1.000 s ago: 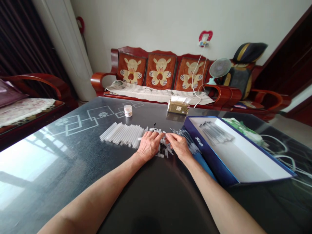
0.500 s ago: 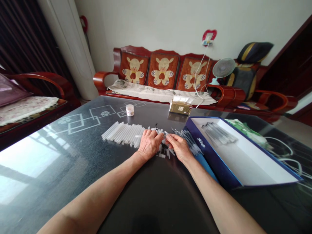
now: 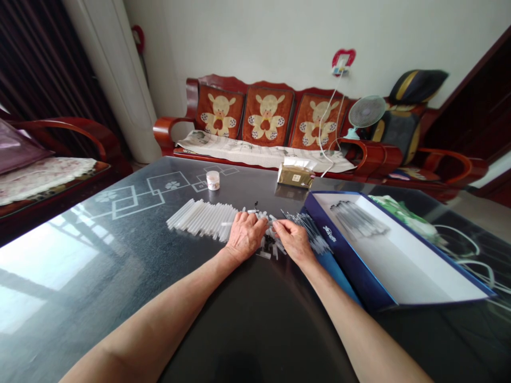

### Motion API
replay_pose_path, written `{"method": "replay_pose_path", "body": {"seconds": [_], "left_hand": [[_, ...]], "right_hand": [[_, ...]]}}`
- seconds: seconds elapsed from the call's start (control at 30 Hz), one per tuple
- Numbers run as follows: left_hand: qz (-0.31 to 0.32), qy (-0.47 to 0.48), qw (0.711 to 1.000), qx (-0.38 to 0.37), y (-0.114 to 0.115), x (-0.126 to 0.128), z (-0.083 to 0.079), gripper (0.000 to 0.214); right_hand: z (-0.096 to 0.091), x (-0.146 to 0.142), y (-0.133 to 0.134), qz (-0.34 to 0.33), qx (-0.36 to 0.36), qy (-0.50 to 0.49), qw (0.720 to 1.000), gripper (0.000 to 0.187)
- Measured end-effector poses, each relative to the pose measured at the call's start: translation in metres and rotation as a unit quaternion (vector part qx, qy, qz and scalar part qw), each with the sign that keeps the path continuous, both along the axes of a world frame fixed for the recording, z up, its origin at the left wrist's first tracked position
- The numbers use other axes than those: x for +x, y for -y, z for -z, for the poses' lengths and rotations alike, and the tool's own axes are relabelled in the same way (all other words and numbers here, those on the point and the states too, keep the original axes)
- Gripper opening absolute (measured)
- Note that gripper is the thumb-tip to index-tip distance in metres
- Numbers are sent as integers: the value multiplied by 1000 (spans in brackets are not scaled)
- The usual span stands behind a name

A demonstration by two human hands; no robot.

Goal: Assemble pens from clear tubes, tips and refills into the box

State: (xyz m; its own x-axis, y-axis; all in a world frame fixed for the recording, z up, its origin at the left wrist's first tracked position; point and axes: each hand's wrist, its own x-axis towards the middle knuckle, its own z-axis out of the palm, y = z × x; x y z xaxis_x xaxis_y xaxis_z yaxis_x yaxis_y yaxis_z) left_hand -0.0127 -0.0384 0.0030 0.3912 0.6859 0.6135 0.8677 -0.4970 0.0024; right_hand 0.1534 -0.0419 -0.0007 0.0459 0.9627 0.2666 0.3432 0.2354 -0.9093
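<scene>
My left hand (image 3: pixel 246 234) is closed, fingers curled down over the right end of a row of translucent white plastic tubes (image 3: pixel 199 219). A short whitish tube end (image 3: pixel 226 224) shows at its left side; whether the hand grips it I cannot tell. Just to the right, my right hand (image 3: pixel 294 242) pinches with thumb and forefinger, and what lies between them is too small to name. Beneath and between both hands is a scatter of small clear and black plastic pieces (image 3: pixel 275 249). Thin dark-tipped rods (image 3: pixel 313 231) lie beyond my right hand, against the box.
An open blue box (image 3: pixel 369 271) with a white inside holds a bundle of thin grey rods (image 3: pixel 359 219). Farther back stand a small white jar (image 3: pixel 213 181) and a tissue box (image 3: pixel 295 175). A green-and-white bag (image 3: pixel 407 215) and white cables (image 3: pixel 475 266) lie past the box.
My right hand has shifted very slightly to the right, its fingertips a little farther from my left hand. The left hand stays in place.
</scene>
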Motion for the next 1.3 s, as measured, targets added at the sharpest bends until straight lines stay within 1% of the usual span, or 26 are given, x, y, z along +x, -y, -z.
{"method": "replay_pose_path", "body": {"seconds": [0.1, 0.2, 0.27, 0.33, 0.43, 0.57, 0.6, 0.67, 0.73, 0.8, 0.9, 1.07, 1.13, 1.2, 1.3], "left_hand": [[-3, 3, 1000, -4, 0, -1, 0, 35], [-1, 4, 1000, -5, 0, -1, 0, 35], [1, 4, 1000, -4, 0, -1, 0, 35], [3, 4, 1000, -3, 0, 0, 0, 35], [6, 2, 1000, -2, 0, 0, -1, 34], [5, 0, 1000, -2, 0, -1, 0, 35], [4, 0, 1000, -2, 0, -1, 0, 35], [3, 0, 1000, 0, 0, -1, 0, 35], [2, -1, 1000, 1, 0, -1, 0, 35], [2, -3, 1000, -2, 0, -1, 0, 35], [5, -5, 1000, -7, 0, -1, 0, 34], [8, 5, 1000, -14, 0, -1, 1, 32], [8, 4, 1000, -14, 0, -1, 1, 32], [9, 2, 1000, -14, 0, -1, 1, 32], [12, -1, 1000, -13, 0, -1, 1, 31]], "right_hand": [[1, -2, -1, -22, 11, -35, 999, 29], [0, -3, 0, -25, 17, -49, 998, 36], [-2, -2, 1, -9, 10, -37, 999, 38], [-3, 0, 2, 2, -6, -10, 1000, 35], [-1, 2, 1, -6, -12, 22, 1000, 34], [2, -1, 0, -22, 13, -12, 1000, 28], [2, -2, 0, -27, 16, -21, 999, 28], [0, -3, 2, -28, 16, -29, 999, 34], [-4, -2, 4, -15, 7, -20, 1000, 38], [-6, -1, 6, 5, -4, 5, 1000, 36], [-4, 1, 5, 7, -8, 42, 999, 36], [3, -1, 1, -23, 12, -11, 1000, 31], [1, -1, 2, -28, 15, -22, 999, 38], [-2, -1, 4, -19, 13, -19, 1000, 42], [-6, -1, 6, 2, -2, 16, 1000, 38]]}}
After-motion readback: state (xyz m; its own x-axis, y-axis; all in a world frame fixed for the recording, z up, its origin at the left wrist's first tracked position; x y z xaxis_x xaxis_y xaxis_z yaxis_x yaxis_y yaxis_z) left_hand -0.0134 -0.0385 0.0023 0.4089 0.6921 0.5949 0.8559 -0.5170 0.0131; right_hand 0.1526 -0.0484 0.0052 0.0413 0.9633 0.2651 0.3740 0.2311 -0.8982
